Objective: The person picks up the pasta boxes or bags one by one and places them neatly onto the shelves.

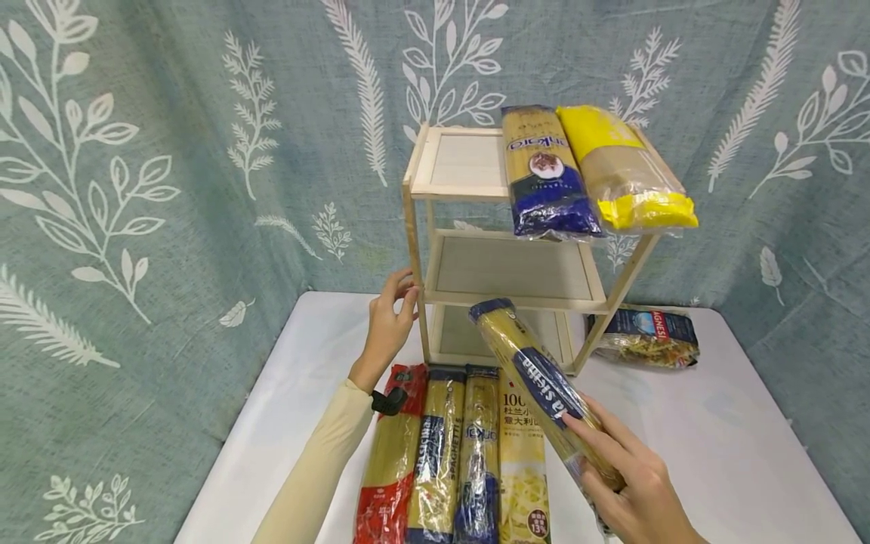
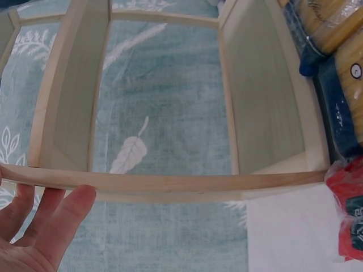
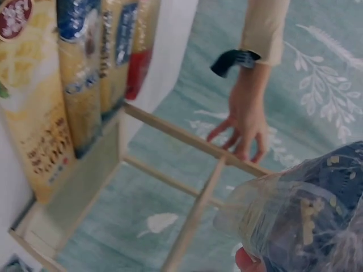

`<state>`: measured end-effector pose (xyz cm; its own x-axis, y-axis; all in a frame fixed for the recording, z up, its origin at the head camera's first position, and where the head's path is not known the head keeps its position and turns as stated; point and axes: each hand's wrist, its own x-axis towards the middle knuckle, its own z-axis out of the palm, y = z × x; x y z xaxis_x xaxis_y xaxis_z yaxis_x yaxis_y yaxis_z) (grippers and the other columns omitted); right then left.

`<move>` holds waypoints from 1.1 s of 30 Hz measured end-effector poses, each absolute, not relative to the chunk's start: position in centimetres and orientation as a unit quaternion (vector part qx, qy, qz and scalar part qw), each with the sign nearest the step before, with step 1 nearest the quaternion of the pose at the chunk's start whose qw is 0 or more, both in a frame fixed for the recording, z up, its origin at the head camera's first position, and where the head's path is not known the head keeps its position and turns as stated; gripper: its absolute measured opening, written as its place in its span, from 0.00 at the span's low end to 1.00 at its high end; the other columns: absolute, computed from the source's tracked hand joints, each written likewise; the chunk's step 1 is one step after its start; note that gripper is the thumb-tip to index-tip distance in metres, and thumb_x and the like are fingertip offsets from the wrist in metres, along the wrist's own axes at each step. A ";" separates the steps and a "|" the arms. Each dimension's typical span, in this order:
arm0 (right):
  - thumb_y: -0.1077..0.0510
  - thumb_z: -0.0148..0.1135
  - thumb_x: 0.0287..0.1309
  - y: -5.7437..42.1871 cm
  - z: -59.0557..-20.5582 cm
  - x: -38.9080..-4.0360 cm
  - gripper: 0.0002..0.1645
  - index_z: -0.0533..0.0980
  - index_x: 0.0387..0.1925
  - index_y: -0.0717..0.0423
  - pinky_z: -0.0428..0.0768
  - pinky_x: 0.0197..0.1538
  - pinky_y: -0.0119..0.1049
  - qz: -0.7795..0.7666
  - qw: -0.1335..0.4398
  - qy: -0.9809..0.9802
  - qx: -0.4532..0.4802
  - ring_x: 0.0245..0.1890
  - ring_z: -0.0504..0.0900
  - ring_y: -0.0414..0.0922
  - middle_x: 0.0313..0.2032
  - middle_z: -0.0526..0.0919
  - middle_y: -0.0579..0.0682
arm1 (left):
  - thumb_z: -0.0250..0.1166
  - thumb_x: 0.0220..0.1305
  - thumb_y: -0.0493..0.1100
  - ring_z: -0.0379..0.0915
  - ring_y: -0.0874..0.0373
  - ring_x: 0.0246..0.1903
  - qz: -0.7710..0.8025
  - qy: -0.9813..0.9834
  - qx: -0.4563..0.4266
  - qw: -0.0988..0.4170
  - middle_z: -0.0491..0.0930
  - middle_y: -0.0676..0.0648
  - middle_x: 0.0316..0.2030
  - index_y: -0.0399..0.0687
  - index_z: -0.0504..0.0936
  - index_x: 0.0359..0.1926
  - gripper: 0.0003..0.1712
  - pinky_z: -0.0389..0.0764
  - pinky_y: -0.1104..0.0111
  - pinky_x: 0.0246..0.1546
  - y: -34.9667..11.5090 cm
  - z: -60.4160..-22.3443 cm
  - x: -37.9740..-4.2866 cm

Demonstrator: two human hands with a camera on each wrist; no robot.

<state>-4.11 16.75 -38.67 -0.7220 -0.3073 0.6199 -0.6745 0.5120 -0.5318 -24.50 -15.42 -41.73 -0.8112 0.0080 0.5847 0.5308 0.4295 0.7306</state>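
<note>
My right hand (image 1: 628,472) grips the lower end of a long spaghetti pack (image 1: 544,378) with a dark blue label. The pack is tilted, its far end in front of the rack's lower part. In the right wrist view its clear and blue wrapper (image 3: 309,209) looms close, with one fingertip showing beneath. My left hand (image 1: 390,317) is at the left front post of a wooden rack (image 1: 411,234), its fingertips touching the post (image 2: 170,182). Those fingers (image 2: 68,221) are spread and fairly straight in the left wrist view, some partly hidden by the wood.
On the rack's top lie a blue-ended pasta pack (image 1: 547,174) and a yellow one (image 1: 628,170). A red pack (image 1: 387,461), two blue-and-gold packs (image 1: 435,457) and a yellow pack (image 1: 523,476) line up before the rack. An Agnesi pack (image 1: 649,336) lies behind right.
</note>
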 end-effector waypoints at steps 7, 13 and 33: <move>0.79 0.62 0.36 16.3 -36.9 -4.3 0.40 0.75 0.58 0.58 0.75 0.48 0.19 0.401 0.230 -0.835 0.300 0.56 0.73 0.40 0.62 0.68 0.62 | 0.53 0.71 0.44 0.76 0.44 0.46 -0.516 -0.804 -0.163 0.247 0.77 0.33 0.52 0.43 0.69 0.62 0.21 0.84 0.59 0.28 -15.5 -41.8 -24.3; 0.80 0.60 0.36 15.6 -35.5 -4.3 0.39 0.75 0.56 0.60 0.75 0.45 0.19 0.419 0.243 -0.816 0.315 0.56 0.73 0.41 0.61 0.69 0.64 | 0.52 0.72 0.45 0.76 0.46 0.46 -0.503 -0.813 -0.155 0.248 0.77 0.35 0.51 0.44 0.69 0.62 0.21 0.84 0.64 0.28 -15.5 -41.8 -24.3; 0.81 0.56 0.42 13.1 -30.2 -5.2 0.35 0.77 0.55 0.60 0.62 0.16 0.16 0.456 0.254 -0.791 0.319 0.25 0.72 0.31 0.62 0.70 0.60 | 0.51 0.73 0.47 0.77 0.47 0.47 -0.495 -0.814 -0.166 0.253 0.77 0.35 0.52 0.45 0.69 0.62 0.21 0.84 0.66 0.28 -15.6 -42.0 -24.5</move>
<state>-5.16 13.08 -30.15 -0.6674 -0.2737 0.6925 -0.7364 0.3808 -0.5592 -24.53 -15.61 -42.02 -0.8170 0.0189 0.5764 0.5206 0.4542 0.7230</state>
